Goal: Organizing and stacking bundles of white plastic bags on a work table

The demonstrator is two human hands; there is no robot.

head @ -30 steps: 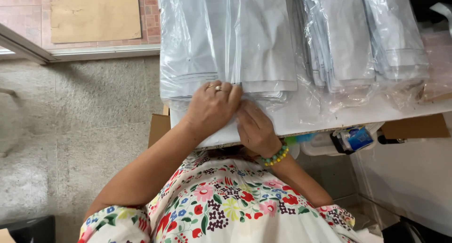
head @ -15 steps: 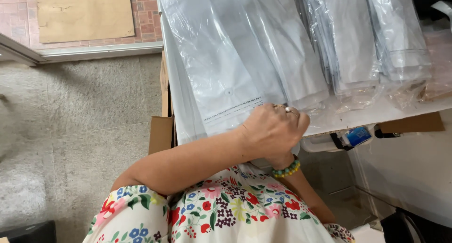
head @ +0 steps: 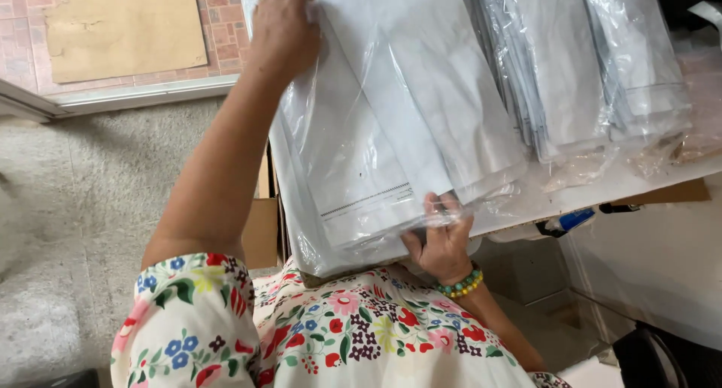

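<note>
Slanting packet, apparently upper-left to lower-right.

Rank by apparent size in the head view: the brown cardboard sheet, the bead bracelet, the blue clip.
1. brown cardboard sheet, clearly largest
2. bead bracelet and blue clip: both look small and alike, so they are left unranked

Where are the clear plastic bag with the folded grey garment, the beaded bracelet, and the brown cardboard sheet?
clear plastic bag (head: 376, 162), head view, middle of its front.
beaded bracelet (head: 462, 286), head view, beads at right wrist.
brown cardboard sheet (head: 124, 31), head view, its centre.
</note>
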